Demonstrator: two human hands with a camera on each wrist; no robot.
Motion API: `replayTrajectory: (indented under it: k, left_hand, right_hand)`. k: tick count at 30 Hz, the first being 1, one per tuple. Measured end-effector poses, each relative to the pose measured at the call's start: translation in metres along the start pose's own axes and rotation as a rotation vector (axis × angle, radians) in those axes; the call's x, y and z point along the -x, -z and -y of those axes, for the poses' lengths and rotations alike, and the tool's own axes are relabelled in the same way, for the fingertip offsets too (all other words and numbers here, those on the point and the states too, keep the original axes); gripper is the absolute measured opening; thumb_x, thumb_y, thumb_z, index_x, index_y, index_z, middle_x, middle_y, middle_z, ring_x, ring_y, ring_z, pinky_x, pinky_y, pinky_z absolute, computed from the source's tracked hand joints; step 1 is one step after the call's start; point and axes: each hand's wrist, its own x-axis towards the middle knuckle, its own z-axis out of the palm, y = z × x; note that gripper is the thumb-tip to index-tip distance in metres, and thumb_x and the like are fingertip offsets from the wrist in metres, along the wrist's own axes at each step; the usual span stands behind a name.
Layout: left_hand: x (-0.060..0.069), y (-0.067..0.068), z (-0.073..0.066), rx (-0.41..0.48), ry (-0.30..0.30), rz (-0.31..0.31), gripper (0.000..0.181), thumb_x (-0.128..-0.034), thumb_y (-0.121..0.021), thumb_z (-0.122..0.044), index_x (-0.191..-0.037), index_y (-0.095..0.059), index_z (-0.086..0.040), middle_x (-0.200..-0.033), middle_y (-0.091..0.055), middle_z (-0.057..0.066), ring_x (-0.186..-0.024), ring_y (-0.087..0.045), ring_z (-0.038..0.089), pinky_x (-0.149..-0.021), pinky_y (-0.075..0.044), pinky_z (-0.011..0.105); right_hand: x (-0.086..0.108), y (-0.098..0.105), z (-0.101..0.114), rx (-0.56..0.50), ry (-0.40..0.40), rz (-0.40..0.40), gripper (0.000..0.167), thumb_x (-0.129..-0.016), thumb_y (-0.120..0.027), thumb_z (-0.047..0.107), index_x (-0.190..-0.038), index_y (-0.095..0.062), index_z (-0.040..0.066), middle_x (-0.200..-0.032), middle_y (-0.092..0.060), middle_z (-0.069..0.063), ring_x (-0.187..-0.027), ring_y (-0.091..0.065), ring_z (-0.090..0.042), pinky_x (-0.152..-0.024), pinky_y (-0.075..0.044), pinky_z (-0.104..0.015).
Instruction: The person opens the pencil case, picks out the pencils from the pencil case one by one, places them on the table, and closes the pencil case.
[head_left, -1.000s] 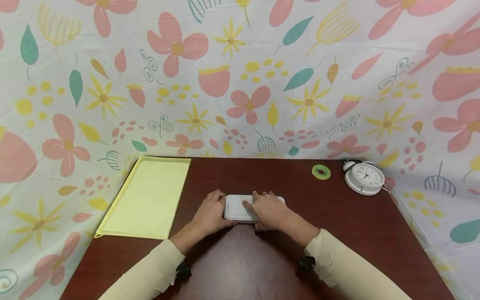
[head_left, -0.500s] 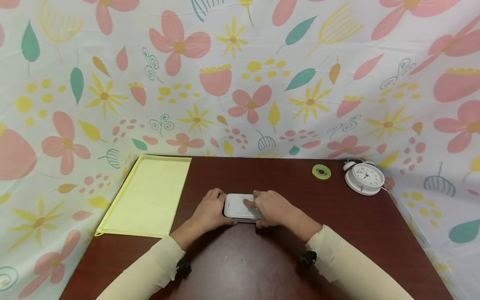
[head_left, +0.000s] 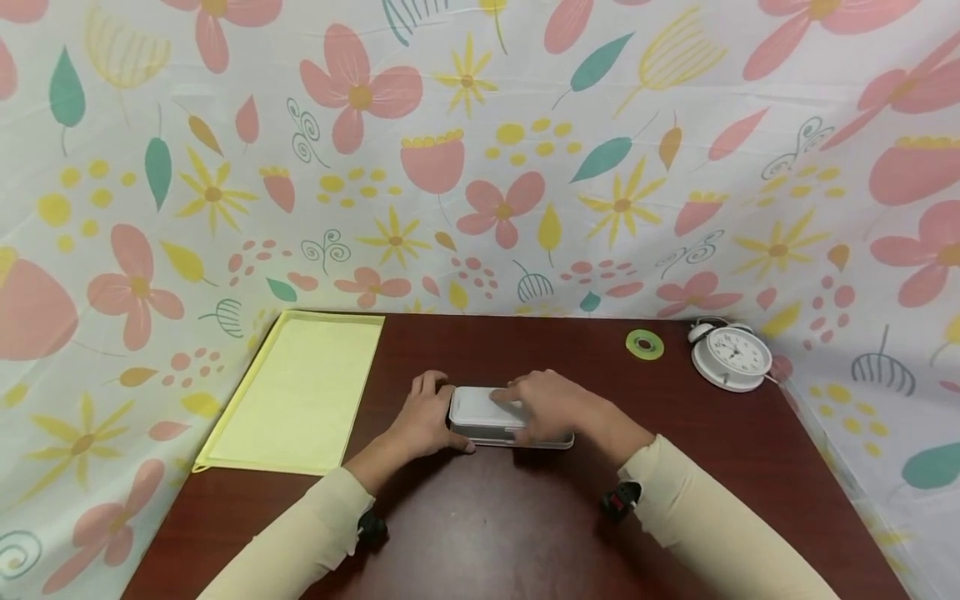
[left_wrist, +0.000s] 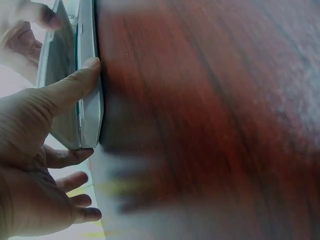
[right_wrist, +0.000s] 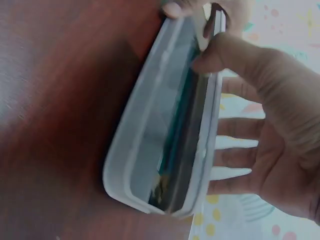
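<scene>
A white, oblong pencil case [head_left: 474,406] lies on the table between my hands, its hinged lid partly raised. My left hand [head_left: 426,419] grips the left end of the case; in the left wrist view the thumb [left_wrist: 75,86] lies across the front wall. My right hand [head_left: 553,406] holds the lid near its right side, thumb under the front edge and fingers behind the lid. Through the gap, the right wrist view shows something teal [right_wrist: 176,131] inside, blurred. The rest of the interior is hidden.
A yellow zip pouch [head_left: 300,392] lies flat on the left of the dark red table [head_left: 480,525]. Back right are a small green roll [head_left: 644,344] with a dark centre and a white alarm clock [head_left: 731,357]. Flower-printed cloth [head_left: 495,108] encloses the table.
The lid looked shut a second ago; now its front edge is lifted and a gap shows. My right hand has risen slightly with the lid. The left hand stays at the left end.
</scene>
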Motion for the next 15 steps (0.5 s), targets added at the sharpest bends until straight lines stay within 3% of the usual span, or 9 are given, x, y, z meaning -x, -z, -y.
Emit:
replayTrajectory:
  k: [3,6,8,9,11,15]
  left_hand:
    - [-0.001,-0.002,0.002,0.046,-0.007,-0.012,0.102,-0.0712,-0.106,-0.05,-0.146,-0.062,0.004,-0.161,-0.036,0.023,-0.152,-0.032,0.05,-0.121,-0.045,0.061]
    - [-0.005,-0.01,0.01,0.041,-0.005,-0.021,0.103,-0.0701,-0.105,-0.055,-0.144,-0.063,0.005,-0.161,-0.035,0.022,-0.152,-0.031,0.05,-0.121,-0.045,0.06]
    - [-0.004,-0.007,0.007,0.041,0.02,-0.007,0.104,-0.0687,-0.106,-0.053,-0.143,-0.064,0.005,-0.16,-0.035,0.021,-0.152,-0.032,0.049,-0.121,-0.045,0.061]
    - [-0.004,-0.008,0.007,0.033,0.019,-0.011,0.104,-0.0686,-0.106,-0.055,-0.143,-0.064,0.005,-0.16,-0.035,0.02,-0.151,-0.033,0.049,-0.119,-0.045,0.062]
    - [-0.003,-0.007,0.005,0.029,0.025,-0.011,0.102,-0.0697,-0.106,-0.053,-0.143,-0.065,0.005,-0.159,-0.036,0.02,-0.15,-0.033,0.048,-0.119,-0.045,0.062]
    - [0.003,0.002,-0.006,0.031,0.04,-0.014,0.096,-0.0697,-0.107,-0.044,-0.143,-0.065,0.003,-0.157,-0.037,0.021,-0.149,-0.034,0.047,-0.121,-0.043,0.062]
  right_hand:
    - [0.002,0.008,-0.014,-0.173,0.041,0.015,0.07,-0.093,-0.087,0.028,-0.157,-0.064,0.016,-0.14,-0.077,-0.007,-0.099,-0.072,-0.017,-0.086,-0.061,-0.04]
    - [0.003,0.012,-0.031,-0.362,0.06,0.009,0.069,-0.101,-0.082,0.03,-0.162,-0.057,0.01,-0.154,-0.069,-0.012,-0.122,-0.075,-0.027,-0.104,-0.063,-0.048]
    - [0.005,0.012,-0.042,-0.456,0.04,-0.034,0.071,-0.103,-0.08,0.034,-0.165,-0.053,0.008,-0.161,-0.063,-0.017,-0.139,-0.069,-0.037,-0.113,-0.058,-0.056]
    - [0.005,0.012,-0.045,-0.486,0.019,-0.075,0.072,-0.104,-0.08,0.036,-0.164,-0.054,0.009,-0.164,-0.059,-0.018,-0.146,-0.064,-0.04,-0.117,-0.055,-0.058]
    - [0.006,0.012,-0.05,-0.505,-0.04,-0.182,0.072,-0.102,-0.083,0.039,-0.162,-0.057,0.01,-0.16,-0.062,-0.019,-0.143,-0.065,-0.044,-0.115,-0.056,-0.06]
    - [0.005,0.011,-0.051,-0.418,-0.137,-0.417,0.062,-0.095,-0.09,0.041,-0.144,-0.07,0.011,-0.141,-0.074,-0.014,-0.132,-0.072,-0.04,-0.11,-0.06,-0.059]
